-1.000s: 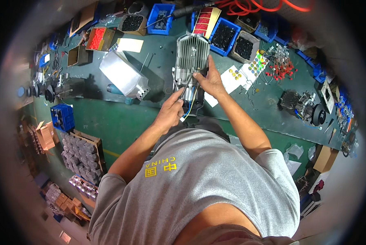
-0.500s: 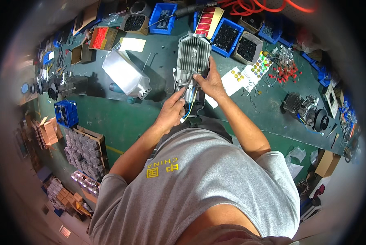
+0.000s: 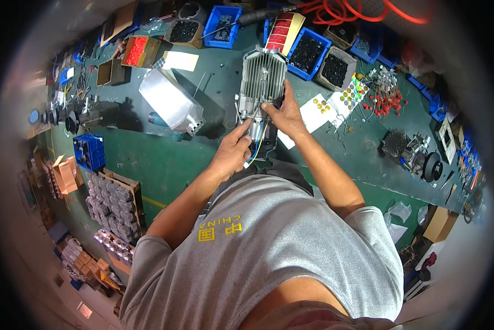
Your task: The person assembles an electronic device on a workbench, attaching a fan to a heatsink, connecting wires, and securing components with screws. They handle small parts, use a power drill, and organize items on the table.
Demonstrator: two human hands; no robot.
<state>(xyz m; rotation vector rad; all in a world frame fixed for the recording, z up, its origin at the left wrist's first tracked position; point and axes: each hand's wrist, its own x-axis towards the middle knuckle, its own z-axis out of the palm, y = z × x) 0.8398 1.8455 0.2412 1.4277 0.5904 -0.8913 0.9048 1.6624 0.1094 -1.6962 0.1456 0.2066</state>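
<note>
silver finned unit (image 3: 264,77), one, gripped by right hand (image 3: 287,117); grip of left hand (image 3: 231,152) unclear.

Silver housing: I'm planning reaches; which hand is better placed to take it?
Left, probably: the left hand is nearer the silver housing, while the right hand is farther off, at the right side of the finned unit.

**Head view: left fisheye of a side-by-side pair**

Worn on the head. Looks steeply down, upright and unmirrored. Shows grey shirt (image 3: 307,242) nearest and largest, filling lower middle; left hand (image 3: 230,152) and right hand (image 3: 287,116) farther off, above centre; workbench (image 3: 357,159) beyond, curving across upper part. Takes in floor (image 3: 153,159) at left. Darkens toward round rim.
</note>
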